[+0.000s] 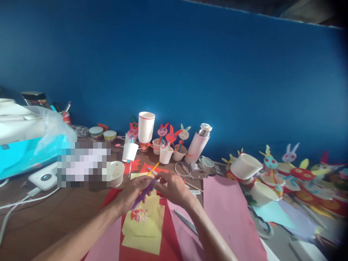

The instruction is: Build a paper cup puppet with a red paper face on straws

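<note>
My left hand [140, 186] and my right hand [171, 185] meet over the paper pile. A narrow purple strip [141, 197] runs down from between the fingers of both hands, slanting to the lower left. A yellow-orange stick [153, 169] rises just above my left fingers. Below the hands lie yellow paper sheets [143, 243] on red paper [171, 250], with small red and pink scraps [139, 216] on top. Scissors [186, 221] lie partly behind my right forearm.
Paper cups with rabbit faces [171, 136], a tall cup stack [146, 127] and a pink flask [197, 145] stand along the blue wall. A white cup [116, 174] stands left of my hands. Pink paper [228, 214], more cups and cut-outs lie right; a charger with cables [45, 177] lies left.
</note>
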